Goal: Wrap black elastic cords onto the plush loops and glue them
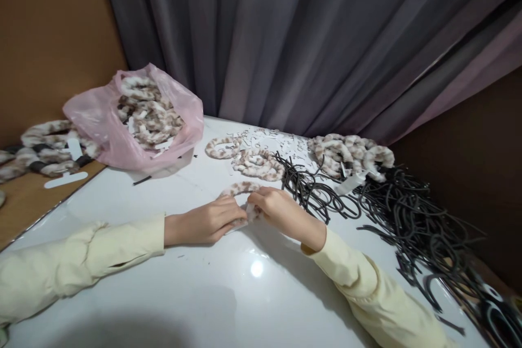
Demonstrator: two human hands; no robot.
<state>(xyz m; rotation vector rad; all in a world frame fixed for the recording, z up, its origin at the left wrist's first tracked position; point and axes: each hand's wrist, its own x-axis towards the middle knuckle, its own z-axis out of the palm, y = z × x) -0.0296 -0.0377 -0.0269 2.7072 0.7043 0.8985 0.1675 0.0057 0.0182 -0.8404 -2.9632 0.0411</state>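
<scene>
Near the middle of the white table, a white-and-brown fluffy ring [241,187] is held low between both hands. My left hand [214,219] is closed on its near left side, with a bit of white showing under the fingers. My right hand [280,211] pinches the ring's near right side, its fingertips almost meeting those of the left. The hands partly hide the near part of the ring. Just beyond lie more fluffy rings [260,165], coiled together, and a single ring [223,148].
A pink plastic bag [191,114] full of fluffy rings stands at the back left, with more fluffy pieces [49,147] beside it. White tags [285,144] lie scattered behind. Black cords [408,201] and a pile of fluffy rings [346,153] cover the right side. Curtains [261,38] hang behind.
</scene>
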